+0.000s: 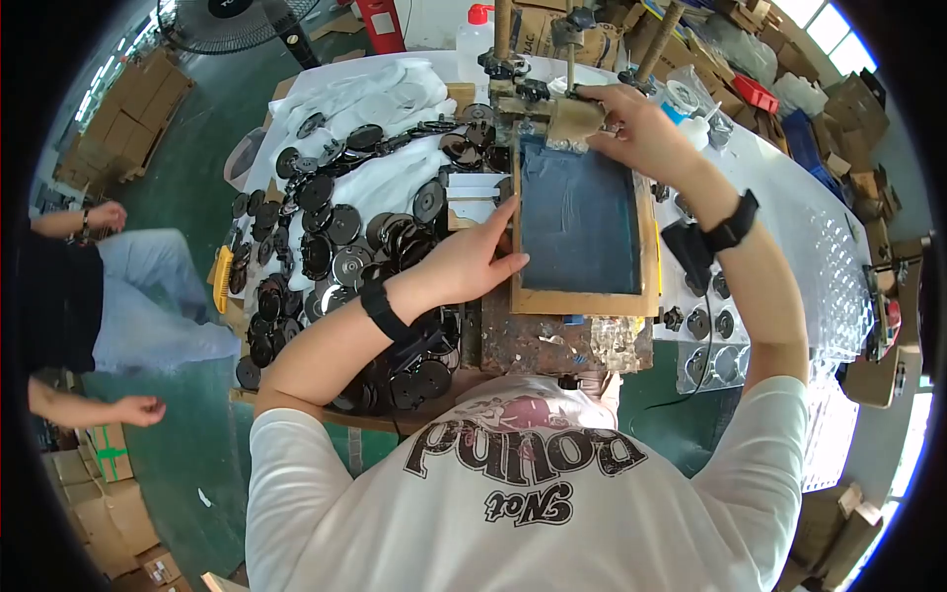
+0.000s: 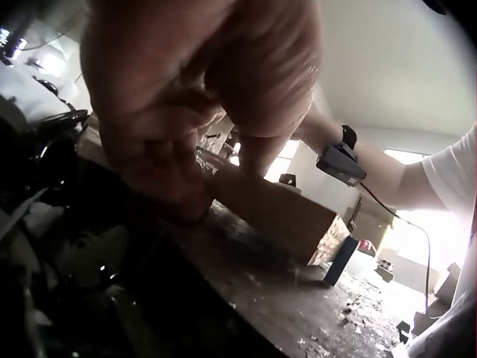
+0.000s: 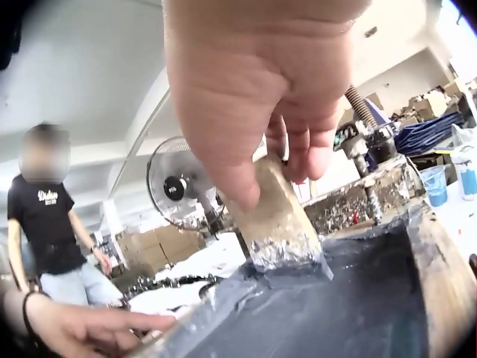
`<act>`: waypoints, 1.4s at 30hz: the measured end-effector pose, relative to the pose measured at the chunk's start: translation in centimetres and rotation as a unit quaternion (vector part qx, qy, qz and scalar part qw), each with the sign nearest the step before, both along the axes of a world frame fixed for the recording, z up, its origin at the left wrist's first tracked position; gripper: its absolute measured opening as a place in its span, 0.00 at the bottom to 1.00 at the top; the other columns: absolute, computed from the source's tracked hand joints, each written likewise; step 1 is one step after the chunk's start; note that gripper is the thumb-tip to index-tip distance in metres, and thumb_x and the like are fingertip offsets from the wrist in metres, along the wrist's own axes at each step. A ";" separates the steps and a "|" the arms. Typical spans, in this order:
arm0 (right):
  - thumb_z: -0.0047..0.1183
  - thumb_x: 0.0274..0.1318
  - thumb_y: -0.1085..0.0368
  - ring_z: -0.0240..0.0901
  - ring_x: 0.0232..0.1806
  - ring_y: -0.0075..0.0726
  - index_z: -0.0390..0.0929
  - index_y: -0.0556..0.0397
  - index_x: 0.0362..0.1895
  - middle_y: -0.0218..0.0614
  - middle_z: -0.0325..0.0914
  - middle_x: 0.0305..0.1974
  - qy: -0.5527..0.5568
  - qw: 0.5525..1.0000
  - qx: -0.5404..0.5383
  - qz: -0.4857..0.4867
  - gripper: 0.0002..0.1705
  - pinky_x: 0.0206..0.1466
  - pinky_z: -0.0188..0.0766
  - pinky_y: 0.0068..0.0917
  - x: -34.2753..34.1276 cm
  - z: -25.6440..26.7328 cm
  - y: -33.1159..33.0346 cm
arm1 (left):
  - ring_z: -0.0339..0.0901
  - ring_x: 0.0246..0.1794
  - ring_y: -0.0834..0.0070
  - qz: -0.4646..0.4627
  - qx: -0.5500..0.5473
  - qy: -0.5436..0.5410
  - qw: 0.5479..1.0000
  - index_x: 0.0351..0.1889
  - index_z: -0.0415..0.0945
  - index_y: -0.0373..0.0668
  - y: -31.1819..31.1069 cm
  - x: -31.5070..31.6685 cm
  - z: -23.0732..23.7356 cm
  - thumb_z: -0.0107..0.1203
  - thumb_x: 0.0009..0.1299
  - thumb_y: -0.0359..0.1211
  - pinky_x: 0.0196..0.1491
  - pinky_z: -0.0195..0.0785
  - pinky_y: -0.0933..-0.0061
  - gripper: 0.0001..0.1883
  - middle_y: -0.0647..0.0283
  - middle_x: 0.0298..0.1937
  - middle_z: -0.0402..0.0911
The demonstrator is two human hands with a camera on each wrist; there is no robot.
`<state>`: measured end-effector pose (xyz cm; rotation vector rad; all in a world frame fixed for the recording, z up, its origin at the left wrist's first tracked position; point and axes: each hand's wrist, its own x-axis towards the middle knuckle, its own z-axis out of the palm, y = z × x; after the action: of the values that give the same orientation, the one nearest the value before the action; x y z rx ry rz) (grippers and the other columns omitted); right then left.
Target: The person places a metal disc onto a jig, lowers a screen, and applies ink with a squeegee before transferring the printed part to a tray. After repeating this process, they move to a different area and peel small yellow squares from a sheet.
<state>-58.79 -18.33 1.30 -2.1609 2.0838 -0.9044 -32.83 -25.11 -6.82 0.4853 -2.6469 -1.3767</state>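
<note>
A: What has the right hand [image 1: 646, 133] got?
B: A block [image 3: 279, 216], pinched between thumb and fingers. It stands tilted at the far end of the screen [image 1: 577, 227], its smeared lower edge touching the dark surface.
A: And the left hand [image 1: 459, 266]?
B: At the left side of the frame [image 1: 582, 302], thumb and forefinger spread and touching the wood. I can't tell how the other fingers lie.
A: What's under the frame?
B: A worn, stained base [image 1: 523, 340].
A: And around it?
B: Black discs [image 1: 350, 264] heaped to the left, with white cloth [image 1: 395, 89] among them. Clear trays [image 1: 819, 266] lie on the counter [image 1: 769, 163] to the right.
</note>
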 end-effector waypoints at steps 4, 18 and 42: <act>0.59 0.43 0.67 0.72 0.38 0.47 0.75 0.52 0.44 0.43 0.74 0.40 0.155 0.985 0.077 0.014 0.20 0.41 0.70 0.33 1.2 -0.8 -1.6 | 0.75 0.31 0.58 -0.007 -0.024 -0.035 0.999 0.69 0.38 0.38 -0.1 0.1 -0.6 0.51 0.66 0.43 0.36 0.68 0.64 0.41 0.52 0.33 0.78; 0.60 0.39 0.70 0.73 0.37 0.48 0.77 0.54 0.38 0.43 0.76 0.33 0.054 0.984 0.131 0.107 0.16 0.42 0.70 0.34 6.0 0.0 4.5 | 0.76 0.32 0.56 -0.015 -0.002 -0.022 1.000 0.68 0.38 0.36 -0.2 -0.1 -0.8 0.51 0.66 0.42 0.37 0.68 0.64 0.40 0.51 0.33 0.78; 0.53 0.53 0.64 0.73 0.37 0.27 0.76 0.52 0.40 0.32 0.78 0.35 -0.108 0.986 0.124 -0.019 0.11 0.43 0.71 0.27 -7.2 -6.6 7.2 | 0.72 0.44 0.53 0.114 -0.369 -0.059 0.921 0.56 0.66 0.41 -6.5 2.4 -1.1 0.56 0.61 0.39 0.46 0.66 0.60 0.26 0.52 0.46 0.72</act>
<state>-65.94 -11.12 -5.27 -1.8213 2.0168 -0.7917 -30.45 -31.63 -7.94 0.7385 -2.8082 -0.2351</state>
